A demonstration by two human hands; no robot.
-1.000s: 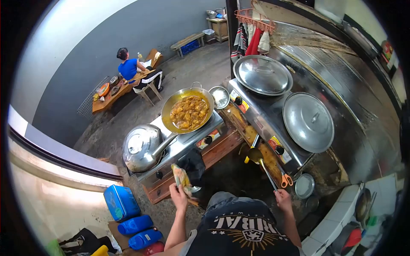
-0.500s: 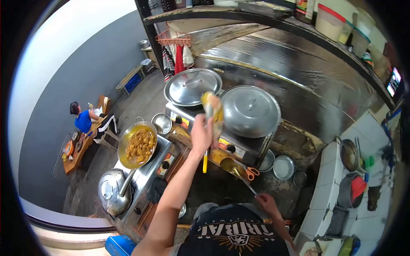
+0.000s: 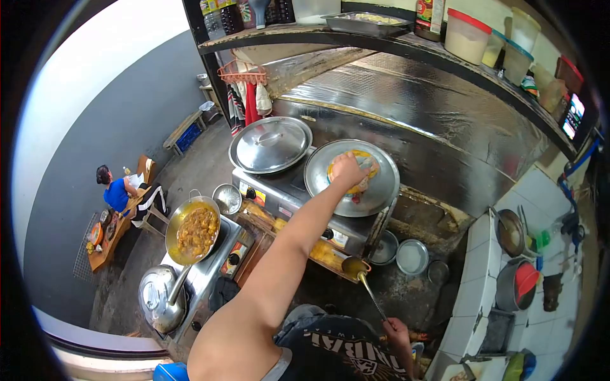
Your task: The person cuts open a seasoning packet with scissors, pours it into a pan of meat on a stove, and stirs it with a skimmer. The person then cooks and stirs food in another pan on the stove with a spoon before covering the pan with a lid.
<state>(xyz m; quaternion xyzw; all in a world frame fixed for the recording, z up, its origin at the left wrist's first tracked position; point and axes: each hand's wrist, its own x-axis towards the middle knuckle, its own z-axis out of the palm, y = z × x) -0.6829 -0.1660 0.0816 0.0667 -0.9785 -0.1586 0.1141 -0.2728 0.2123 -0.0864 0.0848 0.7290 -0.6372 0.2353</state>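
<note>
My left hand [image 3: 346, 170] is closed on a yellow, orange and pale cloth [image 3: 362, 184], pressed over the middle of a large round metal lid [image 3: 321, 174]. The lid's knob is hidden beneath cloth and fingers. It covers the wide pot on the right burner, and looks level. Low on the right, my right hand [image 3: 397, 331] is wrapped around the handle of a ladle [image 3: 372, 292]. The ladle's bowl [image 3: 354, 266] is held by the stove's front edge; its contents cannot be made out.
A second lidded pot [image 3: 270, 145] stands on the left burner. A pan of brown stewed pieces [image 3: 196, 232] and a covered wok [image 3: 161, 297] sit on the nearer stove. Metal bowls [image 3: 412, 257] lie right. A shelf [image 3: 305, 33] crosses overhead. A person in blue [image 3: 117, 193] sits far left.
My left hand has moved forward and right, bringing the cloth down onto the right lid. My right hand still grips the ladle, slightly lower. The view has shifted a little.
</note>
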